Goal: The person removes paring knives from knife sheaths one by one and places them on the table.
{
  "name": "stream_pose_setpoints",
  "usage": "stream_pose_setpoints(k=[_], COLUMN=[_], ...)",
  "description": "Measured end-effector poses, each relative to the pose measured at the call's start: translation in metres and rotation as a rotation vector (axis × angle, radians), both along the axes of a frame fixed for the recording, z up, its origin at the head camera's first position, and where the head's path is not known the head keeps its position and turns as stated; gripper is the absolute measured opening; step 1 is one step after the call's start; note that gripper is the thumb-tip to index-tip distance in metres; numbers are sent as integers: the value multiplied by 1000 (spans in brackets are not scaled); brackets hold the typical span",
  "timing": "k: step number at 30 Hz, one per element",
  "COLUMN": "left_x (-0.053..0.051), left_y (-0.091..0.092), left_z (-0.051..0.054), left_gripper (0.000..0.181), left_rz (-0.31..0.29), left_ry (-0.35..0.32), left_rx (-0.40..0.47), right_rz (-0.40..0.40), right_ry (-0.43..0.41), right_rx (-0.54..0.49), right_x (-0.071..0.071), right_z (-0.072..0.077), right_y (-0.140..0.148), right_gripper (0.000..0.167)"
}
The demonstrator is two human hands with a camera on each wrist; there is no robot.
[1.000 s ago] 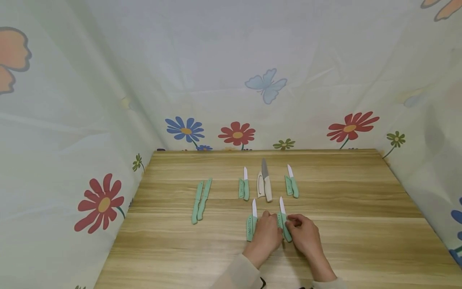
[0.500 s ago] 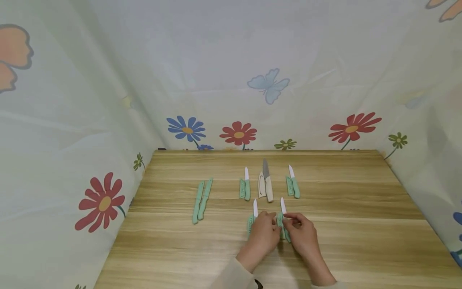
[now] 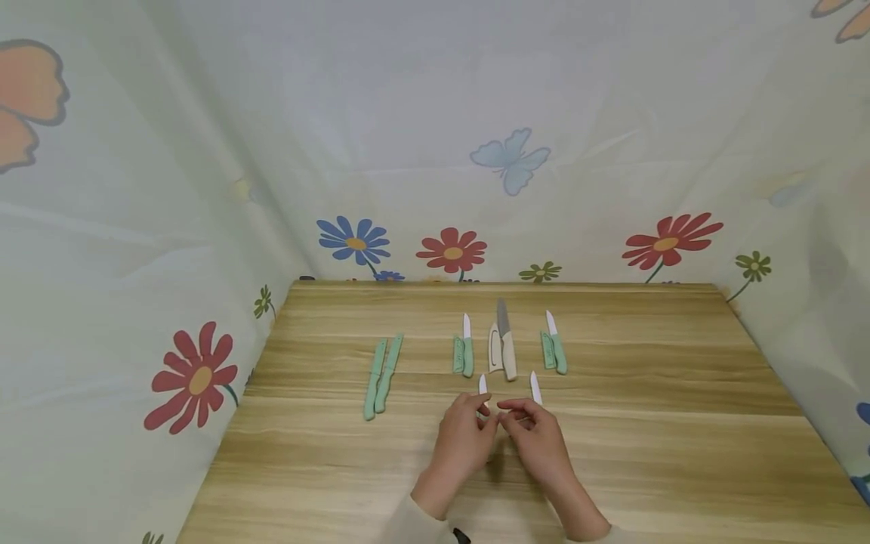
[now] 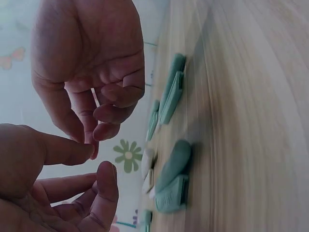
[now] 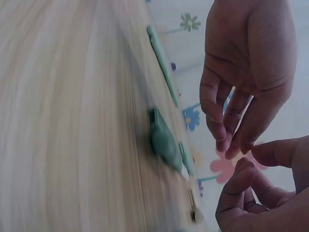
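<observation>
My left hand [image 3: 462, 438] and right hand [image 3: 540, 442] are side by side above the table's front, fingertips nearly meeting. Loosely bent fingers show on both, and I see nothing held in either. Behind the left hand, a paring knife [image 3: 483, 384] shows its white blade tip. Another white-bladed paring knife [image 3: 535, 387] pokes out beyond the right hand. Both wrist views show the hands raised off the tabletop. In the left wrist view, a green handle and sheath [image 4: 171, 195] lie below the hands; the right wrist view has a blurred green knife handle [image 5: 164, 140].
Further back lie a green paring knife [image 3: 467, 355] with its sheath [image 3: 458, 353], a beige-handled knife [image 3: 509, 355] beside a beige sheath [image 3: 495, 347], and another green knife [image 3: 559, 353] with its sheath. Two slim green sheathed knives [image 3: 374, 380] lie left. Flowered cloth [image 3: 381, 151] surrounds the wooden table.
Both hands have left the front right knife and sheath and moved left and up off the table, coming together. The knives remain in place.
</observation>
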State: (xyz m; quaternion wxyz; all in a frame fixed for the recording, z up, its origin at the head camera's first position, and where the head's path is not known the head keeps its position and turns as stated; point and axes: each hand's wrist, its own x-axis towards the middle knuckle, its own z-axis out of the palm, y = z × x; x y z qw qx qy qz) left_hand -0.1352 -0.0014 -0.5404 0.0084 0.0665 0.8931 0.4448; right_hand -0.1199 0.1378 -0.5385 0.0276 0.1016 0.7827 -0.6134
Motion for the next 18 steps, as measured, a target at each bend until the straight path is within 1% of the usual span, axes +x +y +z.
stream_pose_setpoints(k=[3, 7, 12, 14, 18], left_x=[1, 3, 4, 5, 6], left_y=[-11, -24, -43, -52, -69], left_z=[1, -2, -7, -9, -11], left_gripper=[35, 36, 36, 36, 37], left_rz=[25, 61, 95, 119, 194], left_ry=[-8, -5, -6, -12, -10], left_rx=[8, 30, 43, 36, 18], right_rz=[34, 68, 90, 107, 158], right_ry=[-3, -14, 0, -7, -27], right_rx=[-67, -137, -148, -171, -230], right_x=[0, -1, -4, -4, -5], right_z=[0, 0, -4, -5, -7], right_y=[-13, -29, -45, -50, -59], right_gripper=[20, 20, 21, 23, 30])
